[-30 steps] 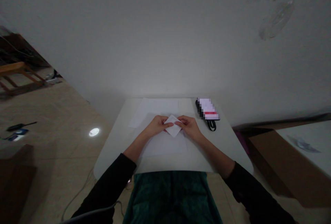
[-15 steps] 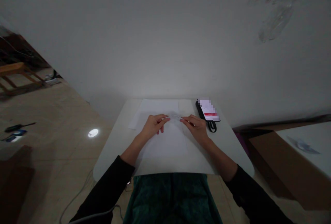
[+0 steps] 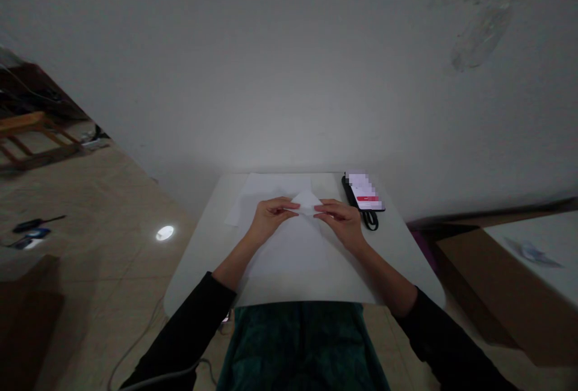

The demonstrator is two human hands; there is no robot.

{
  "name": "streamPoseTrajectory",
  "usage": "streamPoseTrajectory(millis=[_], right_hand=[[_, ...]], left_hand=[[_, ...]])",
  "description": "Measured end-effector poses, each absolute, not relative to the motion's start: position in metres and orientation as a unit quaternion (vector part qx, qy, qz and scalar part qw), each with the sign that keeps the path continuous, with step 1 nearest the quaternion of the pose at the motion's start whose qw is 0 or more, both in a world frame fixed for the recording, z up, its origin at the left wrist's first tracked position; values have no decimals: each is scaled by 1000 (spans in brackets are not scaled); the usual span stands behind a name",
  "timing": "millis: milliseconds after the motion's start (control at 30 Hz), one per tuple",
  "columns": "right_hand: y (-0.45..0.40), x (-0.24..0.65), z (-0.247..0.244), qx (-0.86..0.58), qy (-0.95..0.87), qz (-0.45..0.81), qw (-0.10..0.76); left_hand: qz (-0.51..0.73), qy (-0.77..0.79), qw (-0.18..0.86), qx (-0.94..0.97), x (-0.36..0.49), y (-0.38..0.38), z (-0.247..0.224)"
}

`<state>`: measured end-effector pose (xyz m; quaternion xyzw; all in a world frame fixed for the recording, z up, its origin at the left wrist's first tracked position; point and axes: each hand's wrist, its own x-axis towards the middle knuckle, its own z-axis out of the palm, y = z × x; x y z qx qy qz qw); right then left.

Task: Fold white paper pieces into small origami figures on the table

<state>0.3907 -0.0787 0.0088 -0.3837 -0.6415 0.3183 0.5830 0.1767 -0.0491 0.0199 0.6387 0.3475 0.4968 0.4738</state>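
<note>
A folded piece of white paper (image 3: 306, 203) stands between my left hand (image 3: 273, 215) and my right hand (image 3: 341, 222), its point upward. The fingertips of both hands pinch its sides, and the fingers hide its lower part. Beneath my hands lies a large white sheet (image 3: 284, 264), with another white sheet (image 3: 266, 193) beyond it, partly overlapping. A black phone (image 3: 363, 192) with a pixelated screen lies just beyond my right hand, not touching it.
The papers rest on a white table (image 3: 198, 264) with rounded corners. A black cable (image 3: 370, 220) lies by the phone. A wall rises behind the table, and a tiled floor holding small dark objects lies to the left. A cardboard box (image 3: 487, 282) stands to the right.
The paper, a diamond low between my hands a second ago and a thin raised edge half a second ago, now shows as an upward triangle. My hands have moved slightly apart.
</note>
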Motion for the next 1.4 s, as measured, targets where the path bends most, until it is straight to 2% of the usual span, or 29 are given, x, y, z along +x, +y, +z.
streamPoseTrajectory(millis=[167,433,667,1167,1300,1400], right_hand=[[-79,388,10,-391,-627,326,589],[-75,379,5,-422,-486,415,643],[-76,375,7,-449,-438,430,650],[-74,371,6,-432,-407,457,662],[-72,373,3,-413,-414,454,672],[-71,376,0,-425,-448,445,649]], left_hand=[[520,358,440,638,181,-51,21],[547,442,475,529,197,-60,17],[555,415,527,492,204,-63,16],[577,396,549,458,206,-59,10],[548,405,557,474,204,-56,8],[480,404,571,529,200,-53,7]])
